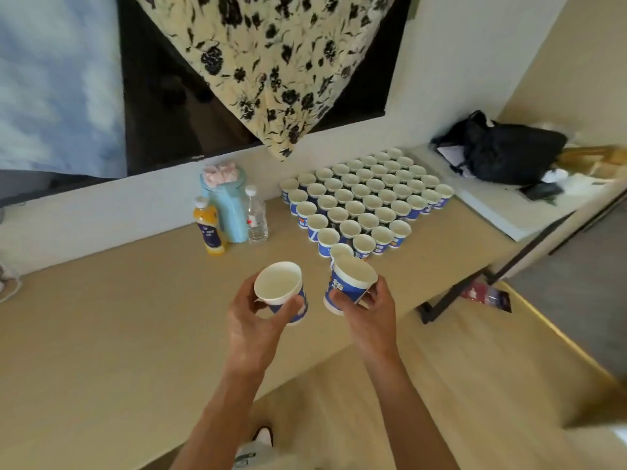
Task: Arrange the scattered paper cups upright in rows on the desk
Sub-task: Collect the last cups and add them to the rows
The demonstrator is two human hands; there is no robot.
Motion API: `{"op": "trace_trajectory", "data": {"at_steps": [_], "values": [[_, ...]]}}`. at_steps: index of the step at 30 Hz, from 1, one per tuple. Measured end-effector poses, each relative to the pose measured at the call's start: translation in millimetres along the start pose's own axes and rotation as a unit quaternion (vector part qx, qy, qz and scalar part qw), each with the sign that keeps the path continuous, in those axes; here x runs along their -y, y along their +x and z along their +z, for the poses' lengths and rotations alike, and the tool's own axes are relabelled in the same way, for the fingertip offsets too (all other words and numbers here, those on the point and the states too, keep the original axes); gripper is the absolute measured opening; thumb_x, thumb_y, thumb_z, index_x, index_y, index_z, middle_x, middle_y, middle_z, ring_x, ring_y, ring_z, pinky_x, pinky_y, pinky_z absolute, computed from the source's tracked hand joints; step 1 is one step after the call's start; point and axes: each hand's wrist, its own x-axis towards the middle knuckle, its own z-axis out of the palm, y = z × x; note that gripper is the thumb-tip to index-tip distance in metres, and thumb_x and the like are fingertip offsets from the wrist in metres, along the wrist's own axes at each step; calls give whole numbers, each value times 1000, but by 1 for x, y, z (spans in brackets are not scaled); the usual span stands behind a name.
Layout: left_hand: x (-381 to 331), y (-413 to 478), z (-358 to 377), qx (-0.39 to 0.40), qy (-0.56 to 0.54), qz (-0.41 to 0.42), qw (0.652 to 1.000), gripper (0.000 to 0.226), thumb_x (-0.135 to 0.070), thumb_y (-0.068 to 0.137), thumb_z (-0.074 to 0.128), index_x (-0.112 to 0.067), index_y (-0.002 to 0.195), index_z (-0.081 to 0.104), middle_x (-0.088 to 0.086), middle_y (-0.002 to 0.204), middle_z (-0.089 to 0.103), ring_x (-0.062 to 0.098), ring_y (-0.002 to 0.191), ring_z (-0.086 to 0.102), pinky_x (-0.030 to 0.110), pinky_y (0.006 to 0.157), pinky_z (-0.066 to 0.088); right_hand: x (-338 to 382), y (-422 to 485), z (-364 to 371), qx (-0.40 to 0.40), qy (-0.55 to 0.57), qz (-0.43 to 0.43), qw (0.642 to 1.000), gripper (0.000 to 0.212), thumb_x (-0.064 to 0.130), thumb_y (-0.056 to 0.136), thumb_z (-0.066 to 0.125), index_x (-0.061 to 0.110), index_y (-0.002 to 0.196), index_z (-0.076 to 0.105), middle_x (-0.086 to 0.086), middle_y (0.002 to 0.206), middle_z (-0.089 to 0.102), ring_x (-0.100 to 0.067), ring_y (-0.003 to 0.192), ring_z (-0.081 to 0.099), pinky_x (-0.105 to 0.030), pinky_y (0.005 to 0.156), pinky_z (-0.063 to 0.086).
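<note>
I see my left hand (255,317) raised over the desk (129,320), thumb and fingers curled round a tilted paper cup (281,290). My right hand (371,312) pinches a second cup (349,283), also tilted. Just beyond those fingertips stand the upright rows of cups (368,198).

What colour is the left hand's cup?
The cup is blue outside, white inside; head view.
</note>
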Motion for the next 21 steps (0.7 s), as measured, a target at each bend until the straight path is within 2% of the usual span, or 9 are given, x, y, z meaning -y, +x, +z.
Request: {"op": "trace_trajectory", "data": {"at_steps": [4,10,14,18,21], "values": [[-3,-1,55,47,3,-8,999,59,-41,61,84,-29,117,69,-10,109,74,12,98,69,40,88,58,-4,14,-50,-51,4,11,999,55,2,73,86,29,114,61,16,107,69,10,88,64,-14,70,53],[5,30,138,107,-2,-29,994,50,-9,76,87,-28,118,69,-11,108,75,13,98,70,40,91,58,-9,63,-108,-91,-42,25,995,57,8,74,88,29,120,61,13,113,70,-3,102,66,-21,77,53],[14,72,199,126,-34,-53,990,53,-27,69,86,-25,118,69,-8,108,75,14,100,71,36,89,59,-12,116,-140,-104,-76,41,991,59,8,74,87,24,125,61,9,116,71,-11,106,67,-31,86,56],[21,110,253,136,-52,-70,987,63,-44,61,84,-27,119,67,-9,108,75,14,101,70,32,86,58,-3,172,-161,-107,-93,51,989,59,7,75,86,22,127,61,10,116,71,-9,106,66,-24,82,54],[22,130,284,139,-50,-76,986,66,-47,58,82,-30,120,66,-14,108,73,8,101,69,25,83,57,4,211,-174,-102,-90,50,989,56,7,78,85,22,126,61,10,114,71,-7,104,67,-23,81,54]]}}
